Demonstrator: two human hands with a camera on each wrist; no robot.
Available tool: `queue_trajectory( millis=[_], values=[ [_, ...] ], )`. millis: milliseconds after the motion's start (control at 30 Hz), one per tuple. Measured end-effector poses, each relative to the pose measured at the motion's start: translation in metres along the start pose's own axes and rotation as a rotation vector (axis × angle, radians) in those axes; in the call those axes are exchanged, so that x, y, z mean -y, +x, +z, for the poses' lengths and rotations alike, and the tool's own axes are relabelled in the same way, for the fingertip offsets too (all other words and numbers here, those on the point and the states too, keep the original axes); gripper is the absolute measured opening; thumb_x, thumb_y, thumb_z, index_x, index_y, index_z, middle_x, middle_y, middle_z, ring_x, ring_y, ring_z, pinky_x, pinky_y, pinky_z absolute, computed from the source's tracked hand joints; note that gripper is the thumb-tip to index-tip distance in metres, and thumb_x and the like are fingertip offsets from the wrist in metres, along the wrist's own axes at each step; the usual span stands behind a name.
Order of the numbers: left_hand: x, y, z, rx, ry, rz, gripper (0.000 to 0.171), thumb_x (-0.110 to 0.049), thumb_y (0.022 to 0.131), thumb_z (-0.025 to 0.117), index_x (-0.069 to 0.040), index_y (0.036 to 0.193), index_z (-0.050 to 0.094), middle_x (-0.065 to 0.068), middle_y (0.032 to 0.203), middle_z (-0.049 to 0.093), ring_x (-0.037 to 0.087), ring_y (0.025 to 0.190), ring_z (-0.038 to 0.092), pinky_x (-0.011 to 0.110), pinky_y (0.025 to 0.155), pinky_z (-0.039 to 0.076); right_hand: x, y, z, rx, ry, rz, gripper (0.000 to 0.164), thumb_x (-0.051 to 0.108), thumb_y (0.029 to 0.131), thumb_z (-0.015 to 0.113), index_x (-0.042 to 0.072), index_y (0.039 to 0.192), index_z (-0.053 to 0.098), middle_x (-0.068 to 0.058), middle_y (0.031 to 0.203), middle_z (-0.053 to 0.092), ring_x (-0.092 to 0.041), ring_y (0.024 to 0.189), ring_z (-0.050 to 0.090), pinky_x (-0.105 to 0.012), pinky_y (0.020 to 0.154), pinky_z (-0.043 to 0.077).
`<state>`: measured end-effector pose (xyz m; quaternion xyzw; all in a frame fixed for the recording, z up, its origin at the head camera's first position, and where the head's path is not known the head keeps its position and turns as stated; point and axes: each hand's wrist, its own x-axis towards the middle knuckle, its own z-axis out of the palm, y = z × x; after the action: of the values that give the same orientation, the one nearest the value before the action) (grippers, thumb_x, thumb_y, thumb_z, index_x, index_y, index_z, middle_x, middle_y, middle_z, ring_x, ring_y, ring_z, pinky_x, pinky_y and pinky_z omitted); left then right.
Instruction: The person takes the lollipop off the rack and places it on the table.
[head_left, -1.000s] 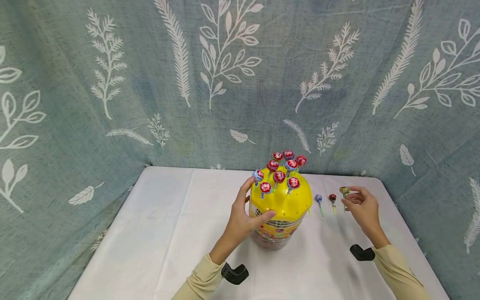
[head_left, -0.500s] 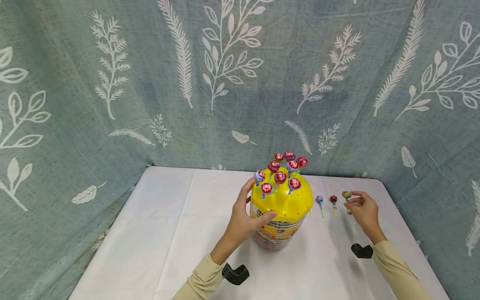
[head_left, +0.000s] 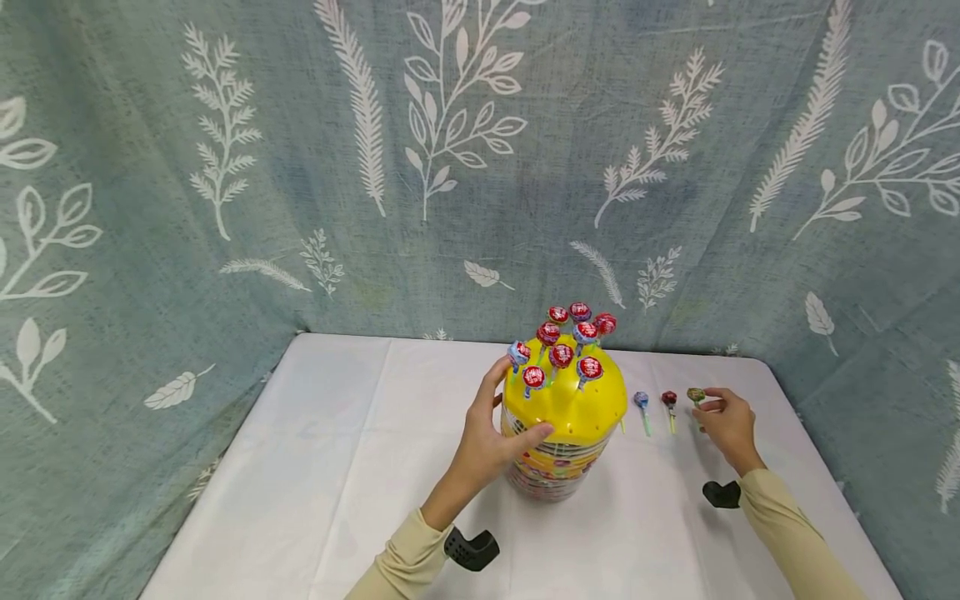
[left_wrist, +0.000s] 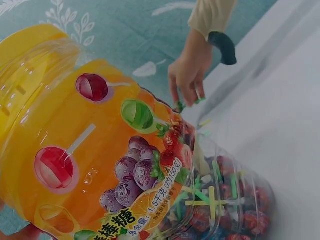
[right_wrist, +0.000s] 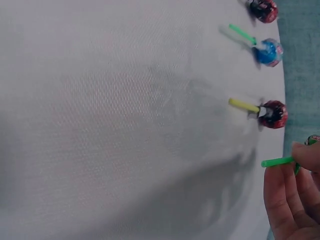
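Note:
My left hand [head_left: 491,437] grips the top of a clear plastic candy jar [left_wrist: 115,155] with a yellow lid [head_left: 573,412], thumb on the near side of the lid and fingers round its left. Several wrapped lollipops [head_left: 561,356] stand upright in the lid, sticks down. To the right, my right hand [head_left: 727,425] pinches a lollipop with a greenish wrapper [head_left: 696,394]; its green stick [right_wrist: 276,162] pokes out past thumb and fingers in the right wrist view. Beside it on the table lie a dark red lollipop [right_wrist: 273,114] and a blue lollipop [right_wrist: 269,53].
Another dark red lollipop [right_wrist: 263,10] lies at the row's jar end, mostly hidden behind the jar in the head view. More lollipops [left_wrist: 220,200] fill the jar's bottom. A white cloth [head_left: 322,483] covers the table, and a leaf-patterned curtain [head_left: 450,167] hangs behind.
My right hand has shifted slightly right and lower with the lollipop, leaving a wider gap to the dark red one. The left hand keeps its hold on the jar.

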<state>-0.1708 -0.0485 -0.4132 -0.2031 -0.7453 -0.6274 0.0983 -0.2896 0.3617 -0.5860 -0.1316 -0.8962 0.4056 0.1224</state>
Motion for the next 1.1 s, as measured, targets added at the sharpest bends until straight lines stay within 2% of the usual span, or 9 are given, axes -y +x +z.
queue_trajectory(
  millis=[133,233,433,667,767,967,1100],
  values=[
    [-0.001,0.000,0.000,-0.001,0.000,0.005,0.084,-0.015,0.078,0.075,-0.012,0.147,0.028,0.004,0.146,0.038,0.021,0.134,0.031,0.054,0.102,0.030,0.039,-0.017,-0.013,0.016,-0.016,0.042,0.043,0.003,0.079,0.066,-0.011,0.118,0.053,-0.026,0.092,0.061,-0.020,0.059,0.059,-0.027,0.042,0.046],
    [-0.001,-0.001,0.002,0.000,0.001,0.010,0.084,-0.016,0.078,0.075,-0.012,0.147,0.028,0.004,0.146,0.037,0.022,0.134,0.031,0.054,0.102,0.030,0.050,-0.023,-0.020,0.023,-0.050,0.032,0.042,0.000,0.078,0.067,-0.014,0.115,0.053,-0.027,0.089,0.063,-0.026,0.066,0.059,-0.024,0.047,0.045],
    [-0.002,-0.002,0.003,0.001,0.005,0.001,0.083,-0.017,0.078,0.074,-0.013,0.147,0.028,0.003,0.146,0.038,0.021,0.134,0.031,0.054,0.102,0.030,0.045,-0.022,-0.017,0.032,-0.085,0.053,0.039,-0.002,0.077,0.067,-0.015,0.112,0.055,-0.027,0.088,0.063,-0.040,0.086,0.052,-0.029,0.055,0.041],
    [-0.002,-0.002,0.002,-0.009,0.008,0.017,0.083,-0.017,0.078,0.073,-0.011,0.146,0.027,0.006,0.144,0.039,0.025,0.132,0.033,0.056,0.100,0.030,0.041,-0.021,-0.002,0.024,-0.076,0.124,0.039,0.000,0.078,0.064,-0.014,0.113,0.054,-0.029,0.090,0.060,-0.045,0.097,0.041,-0.051,0.076,0.037],
    [0.002,-0.002,0.003,-0.008,0.015,0.023,0.082,-0.019,0.078,0.073,-0.010,0.146,0.027,0.007,0.143,0.039,0.025,0.131,0.034,0.057,0.100,0.030,0.041,-0.022,0.001,0.002,-0.069,0.132,0.038,-0.001,0.078,0.064,-0.014,0.113,0.053,-0.030,0.091,0.060,-0.046,0.099,0.041,-0.055,0.081,0.035],
    [0.025,0.001,0.006,-0.006,0.048,0.007,0.085,-0.026,0.078,0.075,-0.026,0.147,0.026,-0.004,0.144,0.037,0.017,0.132,0.032,0.055,0.099,0.031,0.041,-0.022,-0.001,0.027,-0.109,0.112,0.042,0.002,0.080,0.063,-0.014,0.116,0.049,-0.031,0.094,0.059,-0.047,0.098,0.044,-0.055,0.081,0.037],
    [0.027,0.002,0.008,-0.016,0.054,0.004,0.084,-0.034,0.078,0.074,-0.032,0.146,0.025,-0.008,0.145,0.035,0.016,0.134,0.029,0.056,0.097,0.032,0.043,-0.023,-0.006,0.051,-0.122,0.082,0.046,0.007,0.082,0.064,-0.013,0.119,0.045,-0.032,0.097,0.057,-0.047,0.095,0.048,-0.054,0.078,0.039]
  ],
)
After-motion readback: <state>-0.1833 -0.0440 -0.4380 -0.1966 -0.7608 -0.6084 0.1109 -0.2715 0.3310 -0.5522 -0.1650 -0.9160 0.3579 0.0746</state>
